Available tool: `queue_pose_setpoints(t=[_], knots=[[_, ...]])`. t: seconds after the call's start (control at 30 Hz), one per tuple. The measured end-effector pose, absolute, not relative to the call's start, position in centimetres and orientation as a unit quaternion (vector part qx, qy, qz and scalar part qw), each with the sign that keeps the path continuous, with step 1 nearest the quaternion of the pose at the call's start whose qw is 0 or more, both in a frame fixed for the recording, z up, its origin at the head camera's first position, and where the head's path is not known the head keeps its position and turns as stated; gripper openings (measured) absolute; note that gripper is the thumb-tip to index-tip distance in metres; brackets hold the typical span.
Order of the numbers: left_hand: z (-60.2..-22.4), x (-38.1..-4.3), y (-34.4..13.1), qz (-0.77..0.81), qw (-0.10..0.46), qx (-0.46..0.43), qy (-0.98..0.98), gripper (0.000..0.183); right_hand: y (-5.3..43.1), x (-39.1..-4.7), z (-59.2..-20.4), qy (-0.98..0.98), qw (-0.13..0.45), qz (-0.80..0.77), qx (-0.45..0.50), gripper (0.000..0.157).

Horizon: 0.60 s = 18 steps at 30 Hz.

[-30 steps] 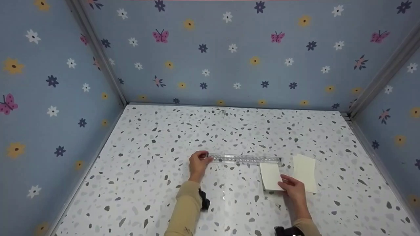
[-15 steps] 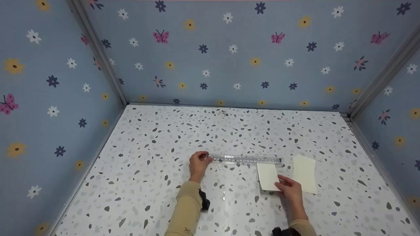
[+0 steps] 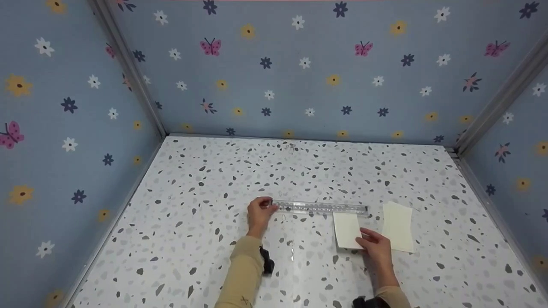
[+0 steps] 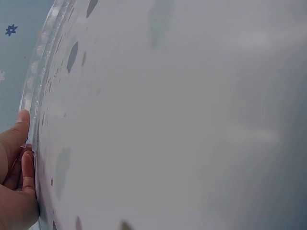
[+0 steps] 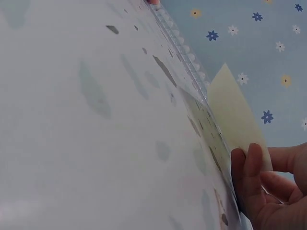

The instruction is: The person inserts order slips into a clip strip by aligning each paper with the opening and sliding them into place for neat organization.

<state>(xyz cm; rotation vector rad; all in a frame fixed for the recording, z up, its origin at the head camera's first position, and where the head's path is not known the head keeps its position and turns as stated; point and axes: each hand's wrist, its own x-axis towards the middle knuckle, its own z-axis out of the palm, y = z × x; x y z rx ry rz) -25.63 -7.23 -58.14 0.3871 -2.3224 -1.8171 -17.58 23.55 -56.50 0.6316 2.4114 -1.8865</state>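
In the head view my left hand (image 3: 259, 214) pinches the left end of a long, clear plastic strip (image 3: 319, 208) with a row of round, bead-like shapes along it. Thumb and fingertips at that end also show in the left wrist view. A cream paper card (image 3: 346, 231) is pinched at its lower right corner by my right hand (image 3: 376, 248). Its far edge meets the near side of the strip, right of the strip's middle. The right wrist view has the card (image 5: 235, 110) tilted up from the tabletop, fingers in front of its lower part.
More cream paper (image 3: 398, 226), apparently overlapping sheets, lies flat to the right of my right hand. The white speckled table (image 3: 205, 179) is bordered by blue flowered panels (image 3: 299, 77) at the back and sides.
My right hand has slid the card a short way left along the strip's near side. My left hand and the strip have stayed in place.
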Motion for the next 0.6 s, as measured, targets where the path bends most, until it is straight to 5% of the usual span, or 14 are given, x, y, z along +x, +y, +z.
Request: queue_pose_setpoints(t=[0.6], knots=[[-58.16, -25.61, -7.17, -0.601, 0.092, 0.123, -0.785, 0.028, 22.66, -17.76, -56.96, 0.762, 0.015, -0.613, 0.207, 0.04]])
